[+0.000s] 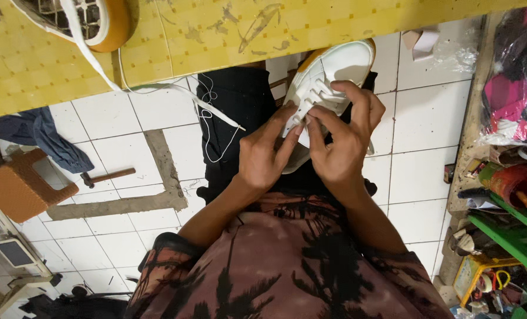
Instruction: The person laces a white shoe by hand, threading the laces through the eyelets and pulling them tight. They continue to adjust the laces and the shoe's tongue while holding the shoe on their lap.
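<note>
Here, two hands, left hand (pixel 263 155), right hand (pixel 341 142), both pinching one white sneaker's (pixel 337 74) laces (pixel 322 94)

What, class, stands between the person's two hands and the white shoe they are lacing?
Nothing visible: the left hand and right hand already touch the white shoe, fingertips pinching at its laces.

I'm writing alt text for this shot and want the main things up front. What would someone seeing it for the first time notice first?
First, the white sneaker with a tan sole at centre, held over the lap, with the left hand and right hand pinching at its laces. Next, the yellow table along the top, with a second shoe at its left end trailing a white lace. A hammer lies on the tiled floor at left.
</note>
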